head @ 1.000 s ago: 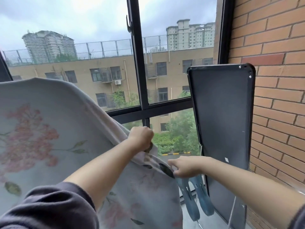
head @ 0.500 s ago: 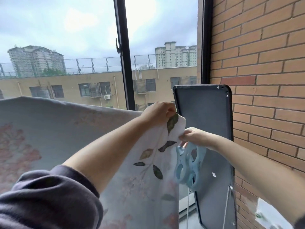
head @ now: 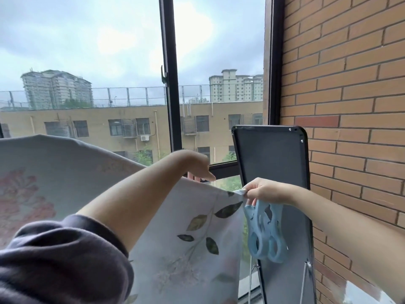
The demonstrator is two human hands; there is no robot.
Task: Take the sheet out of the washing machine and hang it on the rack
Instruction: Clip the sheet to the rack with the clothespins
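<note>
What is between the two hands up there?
The top edge of the sheet runs from the left hand to the corner that the right hand pinches, in the head view.

Left sleeve: dark greyish-purple soft fabric, bunched in thick rounded folds.
Left forearm: bare.
Right forearm: bare.
Left hand: bare.
Right hand: bare.

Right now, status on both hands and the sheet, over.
Left hand over top edge of sheet, grip unclear. Right hand pinches sheet corner, blue clips dangling from it. Dark panel close behind.
</note>
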